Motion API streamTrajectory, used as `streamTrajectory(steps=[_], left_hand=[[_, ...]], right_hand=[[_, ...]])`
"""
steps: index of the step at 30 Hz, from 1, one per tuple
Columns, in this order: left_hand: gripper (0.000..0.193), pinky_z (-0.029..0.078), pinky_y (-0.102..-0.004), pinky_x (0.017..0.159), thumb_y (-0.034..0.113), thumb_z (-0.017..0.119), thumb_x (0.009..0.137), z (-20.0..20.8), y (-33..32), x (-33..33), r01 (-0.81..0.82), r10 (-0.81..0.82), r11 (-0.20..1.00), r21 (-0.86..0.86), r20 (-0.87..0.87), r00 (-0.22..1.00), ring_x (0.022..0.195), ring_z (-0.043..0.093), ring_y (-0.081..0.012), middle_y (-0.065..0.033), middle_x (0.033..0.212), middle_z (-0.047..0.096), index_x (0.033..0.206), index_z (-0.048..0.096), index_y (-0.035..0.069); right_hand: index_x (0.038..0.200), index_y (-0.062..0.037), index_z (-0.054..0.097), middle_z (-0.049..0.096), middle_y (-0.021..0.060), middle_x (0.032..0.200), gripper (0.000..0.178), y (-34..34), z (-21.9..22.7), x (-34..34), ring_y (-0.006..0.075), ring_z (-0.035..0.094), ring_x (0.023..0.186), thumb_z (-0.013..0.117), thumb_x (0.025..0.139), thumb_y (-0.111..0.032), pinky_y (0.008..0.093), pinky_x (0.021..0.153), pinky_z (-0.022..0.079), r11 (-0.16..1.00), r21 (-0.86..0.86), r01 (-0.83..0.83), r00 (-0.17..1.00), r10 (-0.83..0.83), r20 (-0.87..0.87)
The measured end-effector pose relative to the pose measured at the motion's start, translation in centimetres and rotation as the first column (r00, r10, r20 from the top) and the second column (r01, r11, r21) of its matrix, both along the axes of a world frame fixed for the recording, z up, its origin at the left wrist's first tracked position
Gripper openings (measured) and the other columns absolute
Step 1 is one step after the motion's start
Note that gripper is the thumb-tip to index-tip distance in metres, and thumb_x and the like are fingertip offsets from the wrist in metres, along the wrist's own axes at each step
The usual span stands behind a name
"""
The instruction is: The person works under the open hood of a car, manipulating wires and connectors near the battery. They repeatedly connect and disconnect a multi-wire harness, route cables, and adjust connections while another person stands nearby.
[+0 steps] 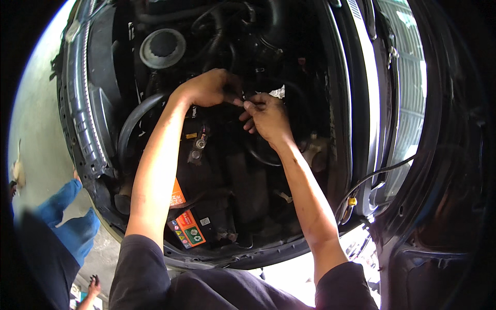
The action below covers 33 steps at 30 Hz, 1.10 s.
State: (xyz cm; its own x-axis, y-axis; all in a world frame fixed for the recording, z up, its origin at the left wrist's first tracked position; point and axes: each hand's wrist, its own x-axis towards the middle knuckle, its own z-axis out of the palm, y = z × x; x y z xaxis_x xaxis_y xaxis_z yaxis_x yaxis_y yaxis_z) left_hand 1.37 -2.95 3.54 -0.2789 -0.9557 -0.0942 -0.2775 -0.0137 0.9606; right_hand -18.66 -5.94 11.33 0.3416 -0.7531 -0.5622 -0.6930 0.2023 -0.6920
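Both arms reach over a car's engine bay, and the hands meet above its middle. My left hand (209, 88) is bent at the wrist, its fingers pinched together in shadow. Against its fingertips comes my right hand (269, 116), thumb and forefinger pressed together and the other fingers curled loosely. Whatever lies between the fingertips is too small and dark to make out. Nearer to me, below the left hand, is a metal battery terminal clamp (198, 147). The dark car battery (213, 219) bears an orange and green label (190, 230).
A round grey cap (163, 48) sits beyond my left hand. A thick black hose (137, 119) curves beside my left forearm. At the right, a thin cable (382, 170) crosses the bay's edge by the windscreen (405, 77). Someone in blue trousers (64, 219) is at the left.
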Motion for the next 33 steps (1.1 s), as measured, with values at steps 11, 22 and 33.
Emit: streamTrajectory(steps=[11, 22, 33], left_hand=[[0.02, 0.053, -0.0367, 0.083, 0.008, 0.077, 0.087, 0.4, -0.1, -0.6, 0.022, -0.022, 1.0, -0.002, -0.031, 0.999, 0.092, 0.069, -0.0209, -0.0114, 0.097, 0.075, 0.105, 0.072, 0.002], [0.018, 0.053, -0.0363, 0.082, 0.008, 0.079, 0.085, 0.0, -0.1, -0.7, 0.001, -0.002, 0.998, 0.059, 0.017, 1.0, 0.088, 0.069, -0.0227, -0.0127, 0.093, 0.074, 0.098, 0.071, -0.002], [0.022, 0.053, -0.0375, 0.078, 0.013, 0.082, 0.087, 0.3, 0.1, -0.1, 0.005, -0.006, 1.0, 0.008, 0.083, 0.997, 0.086, 0.068, -0.0233, -0.0117, 0.091, 0.073, 0.1, 0.069, 0.001]], right_hand=[[0.106, -0.0022, 0.074, 0.074, 0.0213, 0.106, 0.033, -0.2, -1.3, -0.8, 0.0377, 0.072, 0.102, 0.083, 0.084, -0.026, 0.0472, 0.089, 0.056, 0.829, -0.296, -0.475, 0.869, 0.387, -0.308], [0.097, -0.0046, 0.078, 0.075, 0.0193, 0.084, 0.025, 1.4, -2.2, -0.4, 0.0377, 0.073, 0.082, 0.073, 0.094, -0.028, 0.0484, 0.077, 0.058, 0.695, -0.436, -0.572, 0.798, 0.348, -0.492], [0.118, 0.0087, 0.063, 0.078, 0.0174, 0.093, 0.032, -1.9, -1.2, -1.0, 0.0234, 0.078, 0.079, 0.072, 0.092, -0.008, 0.0346, 0.065, 0.061, 0.984, 0.172, -0.036, 0.999, 0.041, -0.021]])
